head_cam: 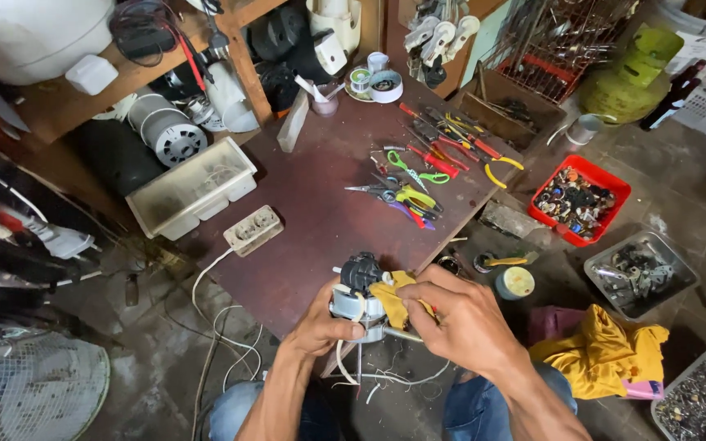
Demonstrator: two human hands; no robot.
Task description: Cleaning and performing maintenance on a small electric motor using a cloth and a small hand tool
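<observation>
My left hand (326, 320) grips a small silver electric motor (355, 300) with a black top part, held just off the near edge of a dark red table (320, 204). My right hand (459, 322) presses a yellow cloth (395, 298) against the motor's right side, fingers curled around it. White wires (386, 377) hang down from the motor between my knees. A metal shaft sticks out beneath my right hand.
Pliers, scissors and screwdrivers (422, 163) lie on the table's far right. A white socket strip (252, 229) and a plastic tray (191, 188) sit to the left. On the floor are a red bin of parts (580, 200), grey trays, a yellow rag (602, 351) and a fan grille (30, 384).
</observation>
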